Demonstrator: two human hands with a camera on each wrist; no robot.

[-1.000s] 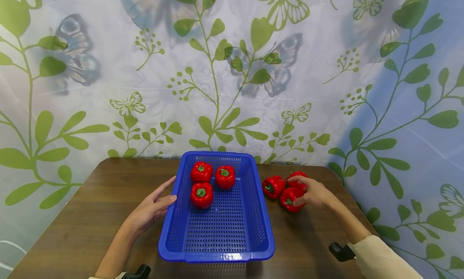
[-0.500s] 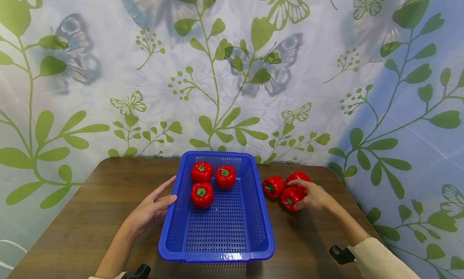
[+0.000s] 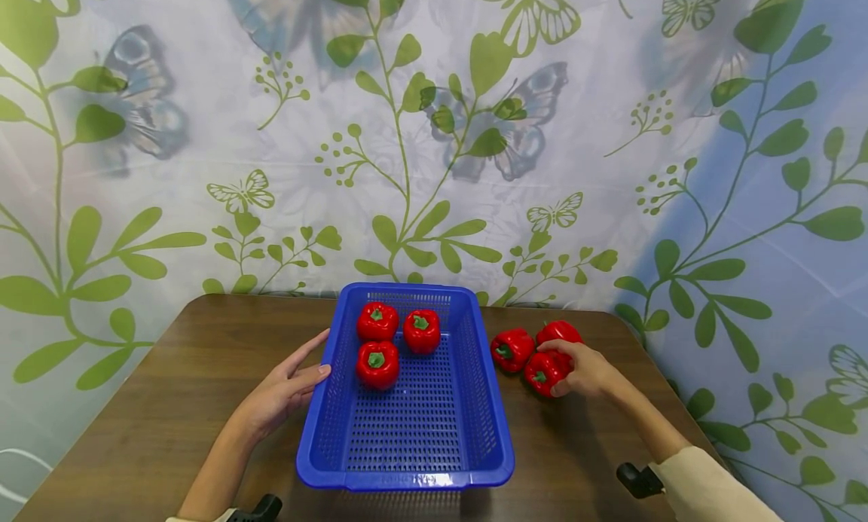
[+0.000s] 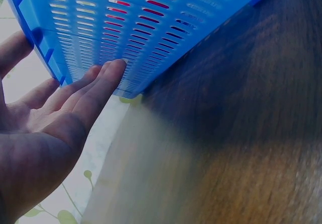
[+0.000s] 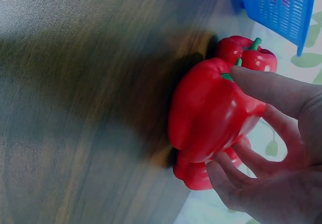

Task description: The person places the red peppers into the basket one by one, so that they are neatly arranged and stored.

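My right hand [image 3: 586, 367] curls round the nearest red bell pepper [image 5: 206, 113] on the table, thumb near its green stem and fingertips at its far side. Two more red peppers touch or nearly touch it: one to the left [image 3: 511, 349] and one behind [image 3: 558, 331], partly covered. My left hand [image 3: 281, 394] rests against the left side of a blue plastic basket [image 3: 502, 431]. Its thumb lies on the rim, and in the left wrist view straight fingers [image 4: 95, 93] lie along the slotted outer wall. Three red peppers [image 3: 377, 365] stand at the basket's back left, stems up.
A brown wooden table [image 3: 176, 401] bears everything. Behind it hangs a pale curtain [image 3: 420, 168] printed with green leaves and butterflies. The basket's raised wall stands between the peppers inside and those at the right.
My right hand has moved slightly and closed in round the nearest pepper, its fingers drawing down over it. The left hand and basket have not moved.
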